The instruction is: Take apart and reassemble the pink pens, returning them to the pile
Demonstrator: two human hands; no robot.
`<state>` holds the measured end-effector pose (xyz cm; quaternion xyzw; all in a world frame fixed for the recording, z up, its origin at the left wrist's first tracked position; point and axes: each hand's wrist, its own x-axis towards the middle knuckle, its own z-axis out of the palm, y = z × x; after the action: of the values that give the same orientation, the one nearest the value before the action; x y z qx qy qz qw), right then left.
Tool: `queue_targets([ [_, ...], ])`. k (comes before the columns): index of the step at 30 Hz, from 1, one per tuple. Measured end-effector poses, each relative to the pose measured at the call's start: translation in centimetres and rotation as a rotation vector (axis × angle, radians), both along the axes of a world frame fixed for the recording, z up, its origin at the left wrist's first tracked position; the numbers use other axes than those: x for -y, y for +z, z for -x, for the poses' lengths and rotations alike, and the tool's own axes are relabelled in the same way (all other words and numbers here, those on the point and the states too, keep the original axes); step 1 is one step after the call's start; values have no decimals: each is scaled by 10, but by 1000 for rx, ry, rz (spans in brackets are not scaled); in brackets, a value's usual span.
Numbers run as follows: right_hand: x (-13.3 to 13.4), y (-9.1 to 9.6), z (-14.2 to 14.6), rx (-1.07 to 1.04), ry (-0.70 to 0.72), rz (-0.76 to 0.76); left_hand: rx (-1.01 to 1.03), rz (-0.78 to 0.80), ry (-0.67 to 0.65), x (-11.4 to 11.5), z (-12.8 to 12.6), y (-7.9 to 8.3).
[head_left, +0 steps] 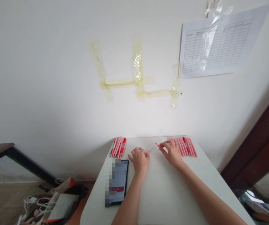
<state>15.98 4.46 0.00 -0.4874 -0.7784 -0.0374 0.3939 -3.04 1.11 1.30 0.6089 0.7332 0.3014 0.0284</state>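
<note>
My left hand (141, 160) pinches the pink lower part of a pen (147, 152), from which a thin whitish refill points up and to the right. Across a small gap, my right hand (172, 153) grips a pink-red pen barrel (158, 145) between thumb and fingers. The two pieces are apart, just above the white table (162, 187). Beside my right hand lies a row of pink and red pens (187, 147), partly covered by the hand. A bunch of pink and red pens (118, 147) sits beyond my left hand, at the table's back left.
A phone (120, 182) lies left of my left forearm. Behind the table rises a white wall with yellowish tape (122, 83) and a printed sheet (216, 43). Bags (62, 203) stand on the floor at the left; dark wood (256, 143) is at the right.
</note>
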Motion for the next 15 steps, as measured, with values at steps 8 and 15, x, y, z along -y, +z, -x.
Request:
queue_targets([
  [8, -4, -3, -4, -9, -17, -12, 44, -43, 10, 0, 2, 2],
  [15, -6, -2, -9, 8, -101, -37, 93, -93, -2, -1, 4, 2],
])
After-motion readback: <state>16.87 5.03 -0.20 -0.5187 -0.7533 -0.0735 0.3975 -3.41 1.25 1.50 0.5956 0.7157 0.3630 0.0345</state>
